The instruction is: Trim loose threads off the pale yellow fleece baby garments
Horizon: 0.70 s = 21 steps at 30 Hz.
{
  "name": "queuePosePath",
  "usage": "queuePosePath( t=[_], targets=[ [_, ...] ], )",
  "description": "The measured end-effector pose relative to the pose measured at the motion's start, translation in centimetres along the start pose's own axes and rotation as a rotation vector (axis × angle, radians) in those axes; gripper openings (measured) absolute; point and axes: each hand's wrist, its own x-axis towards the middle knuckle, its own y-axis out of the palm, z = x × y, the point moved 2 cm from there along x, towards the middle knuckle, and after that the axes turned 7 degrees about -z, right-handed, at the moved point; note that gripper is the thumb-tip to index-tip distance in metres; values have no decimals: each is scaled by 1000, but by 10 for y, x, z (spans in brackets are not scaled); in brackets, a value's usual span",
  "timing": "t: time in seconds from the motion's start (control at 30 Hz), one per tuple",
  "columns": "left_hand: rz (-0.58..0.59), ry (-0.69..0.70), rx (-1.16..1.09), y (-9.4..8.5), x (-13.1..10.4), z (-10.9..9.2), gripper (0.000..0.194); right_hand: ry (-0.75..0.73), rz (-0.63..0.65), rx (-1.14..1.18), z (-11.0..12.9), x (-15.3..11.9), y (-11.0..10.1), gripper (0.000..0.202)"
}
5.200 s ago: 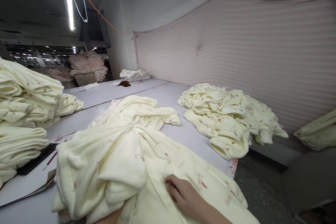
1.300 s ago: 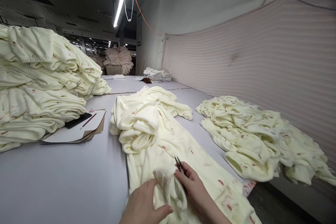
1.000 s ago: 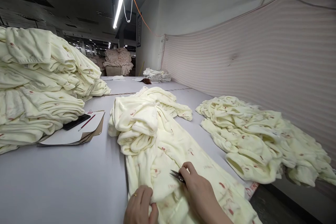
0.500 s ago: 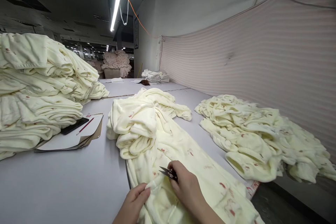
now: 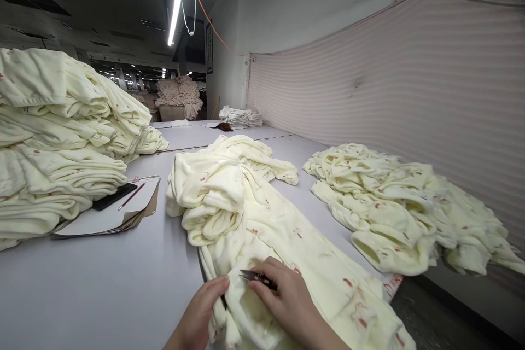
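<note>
A pale yellow fleece garment point(image 5: 303, 251) with small reddish prints lies in front of me, bunched at its far end. My left hand point(image 5: 205, 301) pinches an edge of its cloth between thumb and fingers. In my right hand point(image 5: 283, 290) is a pair of small dark thread snips point(image 5: 259, 278), held with the blades pointing left. The blade tips are right at the lifted fold of cloth, close to my left fingertips. Whether they touch the cloth I cannot tell.
Folded yellow garments point(image 5: 61, 136) form a tall pile at left, beside a clipboard with paper point(image 5: 106, 216), a pencil point(image 5: 131, 197) and a dark phone point(image 5: 115, 197). More loose yellow garments point(image 5: 394, 213) lie at right along the table edge. White cloths point(image 5: 240, 117) are stacked at the back.
The snips have moved left and slightly down, closer to my left hand, and their blades look closer together. My left hand has shifted a little left, and the fold is turned up more.
</note>
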Motion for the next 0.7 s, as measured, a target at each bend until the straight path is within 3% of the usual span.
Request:
queuePosePath(
  t=[0.13, 0.27, 0.33, 0.4, 0.47, 0.57, 0.63, 0.7],
  targets=[
    [63, -41, 55, 1, -1, 3, 33, -66, 4, -16, 2, -1, 2, 20],
    [4, -89, 38, 3, 0, 0, 36, 55, -30, 119, -6, 4, -10, 18],
    [-35, -50, -44, 3, 4, -10, 38, 114, -38, 205, -13, -1, -22, 19],
    [-70, 77, -153, 2, 11, -28, 37, 158, -17, 276, -21, -17, -32, 20],
    [-108, 194, -253, -3, 18, -47, 34, 182, 92, 269, -28, -40, -32, 23],
    [-178, 258, -360, -13, 24, -71, 25, 84, 342, 0, -38, -70, -16, 22],
    [-196, 302, -362, -19, 24, -79, 18, 59, 289, -82, -45, -75, -10, 20],
    [-147, 379, -249, -21, 19, -79, 12, 153, 89, 135, -54, -66, -16, 14]
  ],
)
